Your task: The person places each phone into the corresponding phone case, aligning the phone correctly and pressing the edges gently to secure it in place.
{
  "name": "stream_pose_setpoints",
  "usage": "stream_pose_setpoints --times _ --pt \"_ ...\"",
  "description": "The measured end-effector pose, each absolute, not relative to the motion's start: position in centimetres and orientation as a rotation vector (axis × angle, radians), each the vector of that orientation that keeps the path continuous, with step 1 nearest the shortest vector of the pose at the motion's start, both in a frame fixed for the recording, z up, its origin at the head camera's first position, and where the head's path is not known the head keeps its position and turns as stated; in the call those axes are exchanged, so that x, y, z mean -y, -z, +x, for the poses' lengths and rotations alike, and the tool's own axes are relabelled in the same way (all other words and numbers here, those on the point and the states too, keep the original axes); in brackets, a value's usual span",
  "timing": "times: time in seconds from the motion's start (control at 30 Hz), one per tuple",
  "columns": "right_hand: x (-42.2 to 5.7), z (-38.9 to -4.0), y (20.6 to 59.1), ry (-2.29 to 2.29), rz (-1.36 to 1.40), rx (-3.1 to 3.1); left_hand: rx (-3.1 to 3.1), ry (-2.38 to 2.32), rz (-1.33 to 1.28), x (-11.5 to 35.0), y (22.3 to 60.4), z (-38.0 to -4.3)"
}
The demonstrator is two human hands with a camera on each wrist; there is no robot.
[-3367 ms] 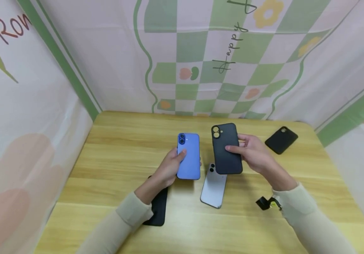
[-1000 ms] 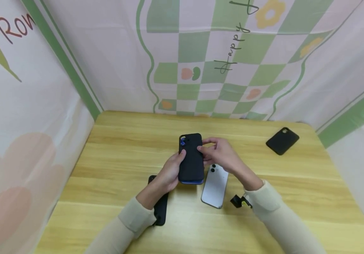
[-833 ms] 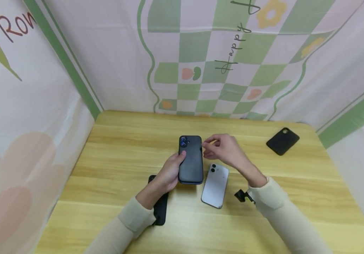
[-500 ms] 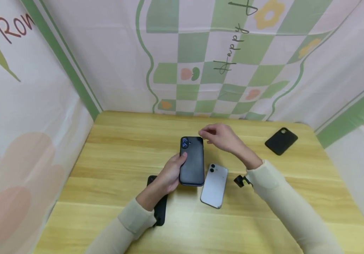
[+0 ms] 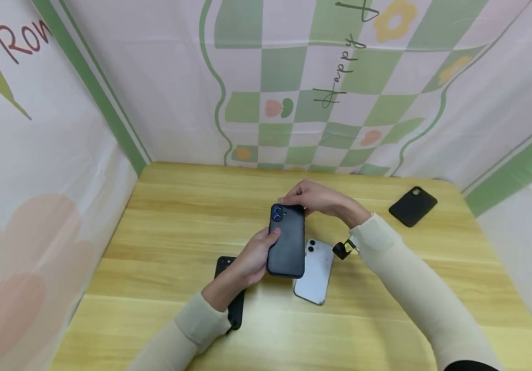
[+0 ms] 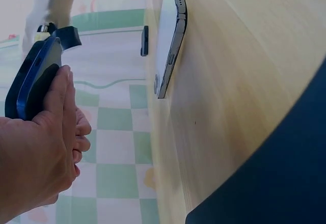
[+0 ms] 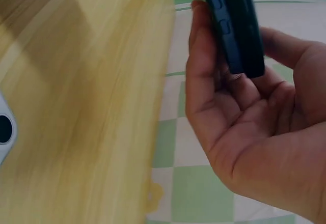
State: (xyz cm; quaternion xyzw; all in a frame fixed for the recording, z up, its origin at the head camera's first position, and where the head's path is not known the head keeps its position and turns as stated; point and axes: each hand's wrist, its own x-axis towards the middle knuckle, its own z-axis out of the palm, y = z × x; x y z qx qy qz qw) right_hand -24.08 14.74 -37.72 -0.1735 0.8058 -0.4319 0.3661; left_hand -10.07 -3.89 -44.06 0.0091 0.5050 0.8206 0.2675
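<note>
A black phone case (image 5: 286, 250) sits over the back of a blue phone, whose blue lenses show through the case's camera hole. My left hand (image 5: 254, 255) grips both from the left, thumb lying on the case's back. In the left wrist view, the phone's blue edge (image 6: 36, 79) shows beside the dark case. At the top end, my right hand (image 5: 319, 197) pinches the case's upper edge between thumb and fingers. The right wrist view has the case (image 7: 237, 25) between the thumb and curled fingers. Phone and case are held above the table.
Partly under the held phone, a white phone (image 5: 314, 275) lies back up on the wooden table (image 5: 178, 206). A black phone or case (image 5: 235, 309) lies partly hidden below my left wrist. Another black case (image 5: 413, 206) rests at the back right. Patterned cloth walls surround the table.
The black case went from my right hand onto the blue phone. My right hand let go of its right side, moved up and now pinches the top edge. Phone and case shifted slightly right.
</note>
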Motion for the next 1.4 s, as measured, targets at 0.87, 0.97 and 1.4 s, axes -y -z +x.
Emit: stream_pose_setpoints --times 0.87,0.97,1.4 --pt "-14.2 -24.5 39.7 1.317 -0.363 -1.9 -1.304 -2.207 0.007 4.2 43.9 -10.1" --pt "-14.2 -24.4 39.7 1.327 -0.373 -1.899 -1.31 -2.21 0.012 4.2 43.9 -10.0" --pt "-15.7 -23.9 39.9 1.317 -0.352 -1.96 -1.382 -2.211 0.003 3.9 44.1 -10.0"
